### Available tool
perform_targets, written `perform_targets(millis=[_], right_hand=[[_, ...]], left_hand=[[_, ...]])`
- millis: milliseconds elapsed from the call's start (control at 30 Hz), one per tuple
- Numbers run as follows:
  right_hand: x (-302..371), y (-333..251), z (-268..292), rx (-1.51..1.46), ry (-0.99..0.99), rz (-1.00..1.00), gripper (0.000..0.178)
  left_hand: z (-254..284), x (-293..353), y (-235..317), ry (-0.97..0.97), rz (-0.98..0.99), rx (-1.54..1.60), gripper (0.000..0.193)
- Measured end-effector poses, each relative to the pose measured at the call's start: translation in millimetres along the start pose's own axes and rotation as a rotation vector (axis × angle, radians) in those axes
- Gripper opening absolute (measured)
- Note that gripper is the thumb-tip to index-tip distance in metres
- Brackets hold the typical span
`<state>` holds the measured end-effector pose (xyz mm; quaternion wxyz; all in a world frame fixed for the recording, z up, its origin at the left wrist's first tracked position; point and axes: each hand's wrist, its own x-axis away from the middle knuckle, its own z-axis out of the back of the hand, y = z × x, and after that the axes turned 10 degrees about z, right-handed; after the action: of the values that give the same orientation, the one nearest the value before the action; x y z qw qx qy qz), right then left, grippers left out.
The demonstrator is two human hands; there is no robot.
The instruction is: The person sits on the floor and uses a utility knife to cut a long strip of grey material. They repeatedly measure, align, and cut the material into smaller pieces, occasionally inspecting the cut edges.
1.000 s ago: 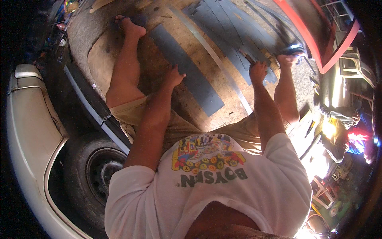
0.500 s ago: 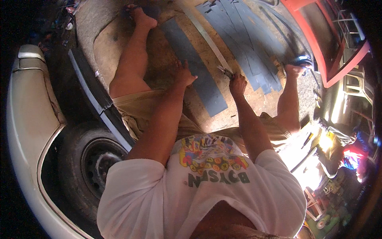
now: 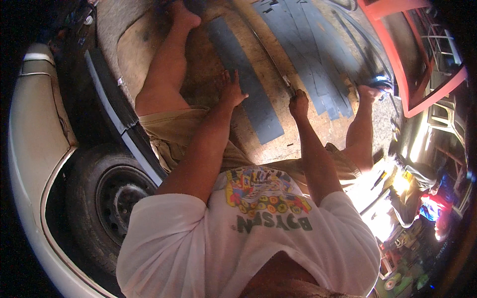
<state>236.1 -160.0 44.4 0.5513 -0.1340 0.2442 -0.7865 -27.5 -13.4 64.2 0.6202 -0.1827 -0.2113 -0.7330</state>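
A long dark grey strip of sheet point(image 3: 248, 79) lies on the brown board between my legs. My left hand point(image 3: 232, 91) rests over the strip's left edge, fingers spread and holding nothing. To the right, my right hand point(image 3: 298, 104) is closed round a small tool point(image 3: 288, 82) with a light metal tip; its exact kind is too small to tell. From near that tip a long thin metal strip point(image 3: 259, 40) runs away from me along the board, looking narrow and dark. Beyond it lie several overlapping grey sheet strips point(image 3: 303, 44).
A brown board point(image 3: 149, 47) lies beneath the work. On the left are a car wheel point(image 3: 119, 198), a pale car body panel point(image 3: 39, 114) and a long black-and-grey trim piece point(image 3: 112, 99). A red metal frame point(image 3: 408, 94) stands at the right, near a plastic chair point(image 3: 442, 116).
The metal strip showed a broad bright face before and now looks thin and dark. The tool in my right hand has turned to point away from me. My left hand stays on the sheet.
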Motion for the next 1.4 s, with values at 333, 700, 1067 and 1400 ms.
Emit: perform_targets(millis=[333,700,1067,1400], right_hand=[[-8,-29,30,-0.242,0.055,0.023,0.013],[47,-123,-12,-0.412,-0.046,-0.186,0.019],[13,-79,13,-0.414,0.228,-0.247,0.015],[-14,-61,42,-0.419,0.234,-0.211,0.033]], left_hand=[[16,-5,29,0.172,-0.121,-0.166,0.087],[21,-141,-1,-0.053,0.113,1.214,0.038],[19,-105,44,0.333,-0.425,0.039,0.100],[-2,-36,75,0.012,-1.310,-0.580,0.115]])
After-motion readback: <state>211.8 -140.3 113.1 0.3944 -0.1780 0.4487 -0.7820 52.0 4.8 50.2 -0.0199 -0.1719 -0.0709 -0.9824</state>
